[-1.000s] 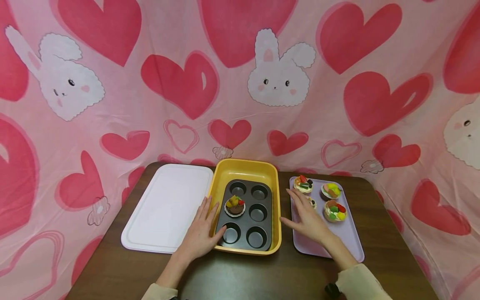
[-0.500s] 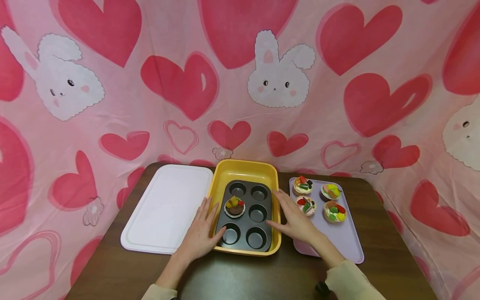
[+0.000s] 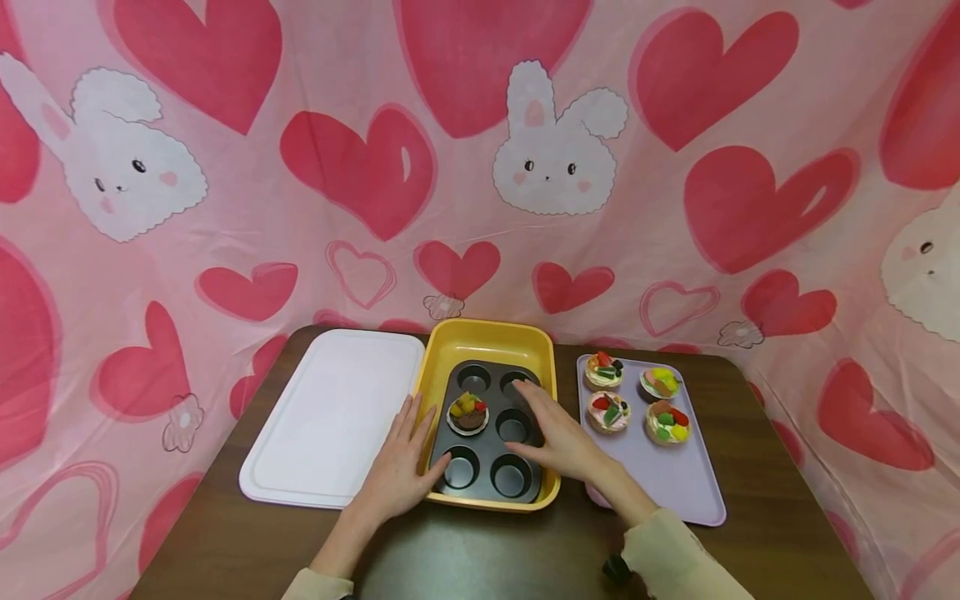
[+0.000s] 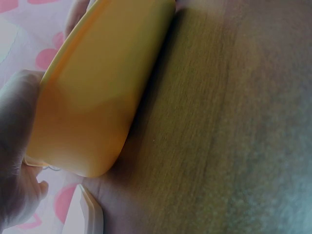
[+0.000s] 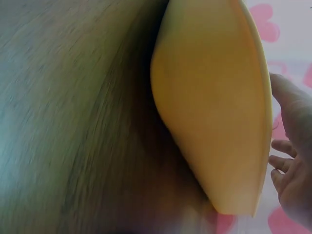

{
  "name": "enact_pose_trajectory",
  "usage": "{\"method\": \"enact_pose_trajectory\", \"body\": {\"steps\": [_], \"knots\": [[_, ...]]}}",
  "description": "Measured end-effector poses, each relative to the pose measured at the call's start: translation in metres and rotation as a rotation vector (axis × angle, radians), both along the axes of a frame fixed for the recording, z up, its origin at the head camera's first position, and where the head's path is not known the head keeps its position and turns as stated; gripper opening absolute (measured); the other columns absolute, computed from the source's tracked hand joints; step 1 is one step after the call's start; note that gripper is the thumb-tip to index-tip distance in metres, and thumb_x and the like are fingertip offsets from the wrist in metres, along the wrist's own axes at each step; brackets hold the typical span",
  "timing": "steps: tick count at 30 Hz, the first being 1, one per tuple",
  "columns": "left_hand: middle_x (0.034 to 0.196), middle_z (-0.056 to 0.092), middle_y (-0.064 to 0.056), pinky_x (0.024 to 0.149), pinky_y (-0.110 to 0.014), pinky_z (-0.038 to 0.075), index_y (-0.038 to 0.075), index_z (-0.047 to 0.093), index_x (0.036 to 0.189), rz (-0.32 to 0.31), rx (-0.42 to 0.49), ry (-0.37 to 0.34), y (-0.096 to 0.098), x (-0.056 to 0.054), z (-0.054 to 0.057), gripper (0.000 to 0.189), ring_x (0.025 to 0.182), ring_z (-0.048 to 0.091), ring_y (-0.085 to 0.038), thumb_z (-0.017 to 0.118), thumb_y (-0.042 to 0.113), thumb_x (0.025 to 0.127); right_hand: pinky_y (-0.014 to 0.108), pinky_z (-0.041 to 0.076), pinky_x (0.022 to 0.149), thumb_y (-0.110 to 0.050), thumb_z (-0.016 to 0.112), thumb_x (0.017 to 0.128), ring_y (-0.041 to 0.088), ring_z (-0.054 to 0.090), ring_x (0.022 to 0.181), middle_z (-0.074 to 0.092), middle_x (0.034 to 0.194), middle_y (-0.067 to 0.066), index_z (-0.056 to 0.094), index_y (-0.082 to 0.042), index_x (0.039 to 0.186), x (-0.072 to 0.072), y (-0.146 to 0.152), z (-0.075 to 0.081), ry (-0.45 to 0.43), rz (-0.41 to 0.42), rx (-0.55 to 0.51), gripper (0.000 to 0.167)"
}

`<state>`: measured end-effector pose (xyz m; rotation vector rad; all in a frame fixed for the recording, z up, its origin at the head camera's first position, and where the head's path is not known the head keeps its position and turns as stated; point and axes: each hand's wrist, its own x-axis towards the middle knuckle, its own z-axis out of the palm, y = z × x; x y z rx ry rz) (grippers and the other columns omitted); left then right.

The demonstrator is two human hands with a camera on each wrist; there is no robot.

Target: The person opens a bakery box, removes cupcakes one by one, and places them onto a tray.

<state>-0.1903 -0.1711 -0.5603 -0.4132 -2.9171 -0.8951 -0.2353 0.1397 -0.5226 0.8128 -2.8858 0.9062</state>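
A dark six-cup-style muffin tin [image 3: 486, 454] lies inside a yellow rectangular tub [image 3: 491, 337]. One toy cupcake [image 3: 468, 415] with yellow, red and brown topping sits in the tin's middle left cup. My left hand [image 3: 401, 462] lies along the tub's left rim, fingers spread and straight. In the left wrist view the tub's outer wall [image 4: 92, 87] fills the space beside that hand. Over the right side of the tin is my right hand [image 3: 558, 437], thumb and fingers apart, nothing between them. It partly hides the right-hand cups.
To the right, a lilac tray [image 3: 667, 487] bears several toy cupcakes [image 3: 667, 424] with fruit toppings, grouped towards its far end. A white rectangular board [image 3: 333, 408] lies left of the tub. All stand on a brown wooden table [image 3: 465, 554] against a pink heart-print cloth [image 3: 465, 208].
My right hand has moved left from above the lilac tray, across the tub's right rim, to over the muffin tin. The left hand stays at the left rim.
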Motion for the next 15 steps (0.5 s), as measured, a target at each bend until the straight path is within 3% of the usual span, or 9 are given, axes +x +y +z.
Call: {"method": "enact_pose_trajectory", "body": {"steps": [5,15], "knots": [[0.187,0.012,-0.013,0.133,-0.066,0.033,0.012,0.038,0.172,0.004,0.001,-0.003,0.0,0.0,0.0,0.085,0.173,0.016,-0.041,0.071,0.046,0.101,0.065,0.041,0.128,-0.044,0.086,0.094,0.04,0.038,0.165,0.039,0.178,0.014,0.035,-0.014,0.172,-0.003,-0.011,-0.002,-0.021,0.006,0.003,0.098],[0.187,0.012,-0.013,0.133,-0.066,0.033,0.013,0.039,0.172,0.0,-0.004,-0.002,-0.001,0.0,-0.002,0.085,0.173,0.015,-0.041,0.07,0.048,0.101,0.061,0.038,0.131,-0.045,0.085,0.095,0.038,0.037,0.166,0.041,0.176,0.017,0.038,-0.01,0.17,-0.008,-0.024,-0.003,0.022,0.053,0.089,0.095]]}}
